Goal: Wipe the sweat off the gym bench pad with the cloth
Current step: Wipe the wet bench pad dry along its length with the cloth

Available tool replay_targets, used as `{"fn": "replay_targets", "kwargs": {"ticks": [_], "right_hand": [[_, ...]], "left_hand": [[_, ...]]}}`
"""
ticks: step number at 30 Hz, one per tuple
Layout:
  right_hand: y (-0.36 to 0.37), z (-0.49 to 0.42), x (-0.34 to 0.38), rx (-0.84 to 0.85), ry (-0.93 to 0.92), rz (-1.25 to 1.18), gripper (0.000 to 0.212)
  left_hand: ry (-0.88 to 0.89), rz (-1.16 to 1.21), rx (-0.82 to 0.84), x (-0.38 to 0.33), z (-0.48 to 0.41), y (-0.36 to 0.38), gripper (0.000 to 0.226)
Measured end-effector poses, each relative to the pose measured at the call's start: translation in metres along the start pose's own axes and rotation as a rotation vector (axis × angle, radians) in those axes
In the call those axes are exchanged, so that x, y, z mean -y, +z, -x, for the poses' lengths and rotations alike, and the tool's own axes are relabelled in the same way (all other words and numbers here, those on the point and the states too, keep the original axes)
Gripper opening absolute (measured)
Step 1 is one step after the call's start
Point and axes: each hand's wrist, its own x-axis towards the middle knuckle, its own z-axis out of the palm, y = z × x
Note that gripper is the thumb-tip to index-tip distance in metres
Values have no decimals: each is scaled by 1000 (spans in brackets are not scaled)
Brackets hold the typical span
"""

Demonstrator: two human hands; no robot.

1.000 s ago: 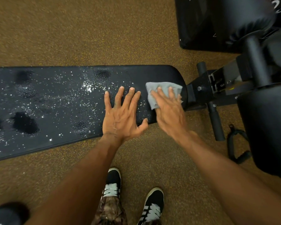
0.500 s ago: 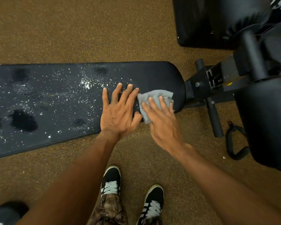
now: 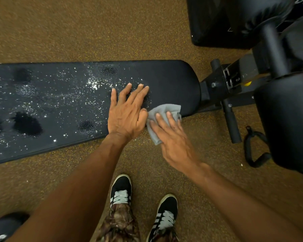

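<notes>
Right hand (image 3: 173,137) flat, fingers straight, pressing cloth (image 3: 166,109) on bench pad (image 3: 173,79) near edge, centre frame, partly overhanging | CHANGE: cloth drawn back from pad's right tip; that end looks dry | left hand (image 3: 126,116) splayed flat on pad | sweat droplets (image 3: 93,84) remain centre-left | WRITING: "3" on adjuster scale (image 3: 237,79); upper-right lettering cut off

Speckled brown floor (image 3: 77,28), black-and-white sneakers (image 3: 120,191), black strap (image 3: 254,149), padded machine (image 3: 287,119), adjustment post (image 3: 232,123)
</notes>
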Motion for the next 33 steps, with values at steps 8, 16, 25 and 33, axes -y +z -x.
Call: {"fn": "replay_targets", "kwargs": {"ticks": [8, 16, 25, 33], "right_hand": [[-12, -34, -5, -123, 184, -52, 66], [-16, -12, -26, -11, 96, -14, 58], [-15, -36, -1, -57, -25, -58, 60], [-34, -84, -9, -114, 174, -23, 61]], "left_hand": [[2, -26, 4, 0, -1, 4, 73], [17, 17, -43, 1, 0, 6, 80], [-2, 171, -125, 2, 0, 6, 87], [9, 179, -135, 2, -1, 7, 93]]}}
